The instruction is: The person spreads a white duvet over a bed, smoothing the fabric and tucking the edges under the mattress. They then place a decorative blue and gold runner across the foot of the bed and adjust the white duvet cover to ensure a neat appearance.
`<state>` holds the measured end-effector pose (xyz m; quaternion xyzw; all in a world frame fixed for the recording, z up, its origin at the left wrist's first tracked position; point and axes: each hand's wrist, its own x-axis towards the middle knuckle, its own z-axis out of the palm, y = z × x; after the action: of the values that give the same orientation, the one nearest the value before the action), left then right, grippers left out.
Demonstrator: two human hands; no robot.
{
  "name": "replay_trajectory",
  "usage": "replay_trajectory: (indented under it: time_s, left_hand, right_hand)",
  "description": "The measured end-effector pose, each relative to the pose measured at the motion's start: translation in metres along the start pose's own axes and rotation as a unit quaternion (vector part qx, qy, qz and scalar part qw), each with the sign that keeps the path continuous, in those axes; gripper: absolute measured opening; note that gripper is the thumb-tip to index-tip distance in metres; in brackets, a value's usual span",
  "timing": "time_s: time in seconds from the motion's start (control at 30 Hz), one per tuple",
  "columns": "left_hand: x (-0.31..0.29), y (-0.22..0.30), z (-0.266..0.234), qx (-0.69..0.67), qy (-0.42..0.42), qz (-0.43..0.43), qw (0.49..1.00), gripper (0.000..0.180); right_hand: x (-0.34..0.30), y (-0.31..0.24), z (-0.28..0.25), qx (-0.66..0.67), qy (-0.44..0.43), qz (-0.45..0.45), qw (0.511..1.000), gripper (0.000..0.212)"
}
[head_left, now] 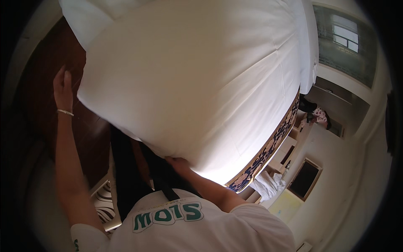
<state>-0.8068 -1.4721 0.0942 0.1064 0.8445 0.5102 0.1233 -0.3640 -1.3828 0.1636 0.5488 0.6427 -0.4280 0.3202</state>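
Note:
A large white bed sheet (184, 80) fills the upper middle of the head view, spread over what looks like a mattress, with creases on its right side. At its near edge, close to my body, my right hand (180, 165) is closed on the hem; some of its fingers are hidden by the fabric. My left hand (63, 88) reaches out past the sheet's left corner, over the dark floor. Its fingers are stretched out and hold nothing, and a thin bracelet (65, 112) circles the wrist.
Along the right, a floral fabric band (268, 145) shows below the sheet. Beyond it are a crumpled white cloth (268, 185), a dark-panelled frame (305, 179) and a frosted glass panel (346, 44). Dark reddish floor (42, 75) lies to the left, near a swirl-patterned piece (103, 201).

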Motion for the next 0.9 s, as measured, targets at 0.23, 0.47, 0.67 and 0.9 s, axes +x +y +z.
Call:
replay_trajectory:
  time_s: [0.23,0.47,0.67,0.9]
  left_hand:
    - [0.01,0.02,0.053,-0.048,-0.001,0.143,0.989,0.026]
    - [0.01,-0.029,0.08,-0.119,-0.043,-0.141,0.982,0.042]
    - [-0.043,-0.051,0.037,-0.085,-0.158,-0.152,0.972,0.034]
    - [-0.069,0.074,0.045,0.27,-0.004,0.288,0.919,0.051]
  right_hand:
    - [0.008,0.015,0.002,0.03,-0.024,-0.061,0.997,0.045]
    - [0.011,-0.016,-0.028,0.066,0.03,-0.11,0.991,0.045]
    - [0.008,0.011,-0.012,0.097,-0.184,-0.012,0.978,0.046]
    - [-0.007,0.011,0.003,-0.014,-0.048,-0.214,0.976,0.039]
